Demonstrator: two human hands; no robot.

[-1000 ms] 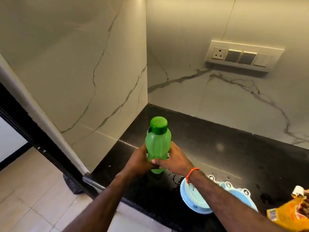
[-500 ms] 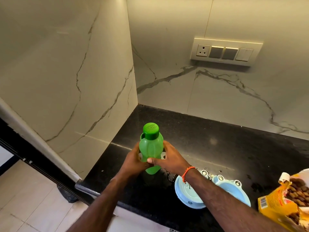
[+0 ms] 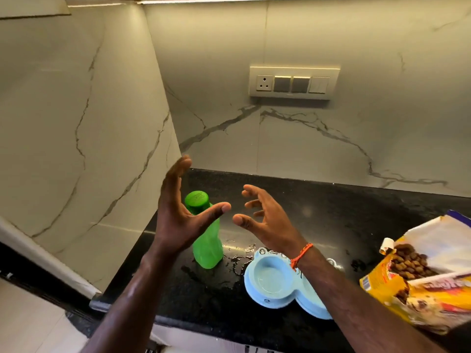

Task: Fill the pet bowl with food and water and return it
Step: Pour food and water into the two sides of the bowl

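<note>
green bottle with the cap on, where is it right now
In the head view the green plastic bottle stands upright on the black stone counter near its left corner, just left of the light blue double pet bowl, behind the raised left hand.

Both forearms are reaching forward, raised. The left hand [image 3: 179, 215] is spreading its fingers, thumb pointing right. The right hand [image 3: 265, 220] is facing it, fingers loosely curled, holding nothing.

Green bottle [image 3: 207, 244]: upright on the black tabletop [image 3: 318, 207], cap on. Light-blue double pet bowl [image 3: 274, 278]: just right of it, near the front edge, left well showing no food. Open yellow pet-food bag [image 3: 423, 278]: at right, kibble visible.
</note>
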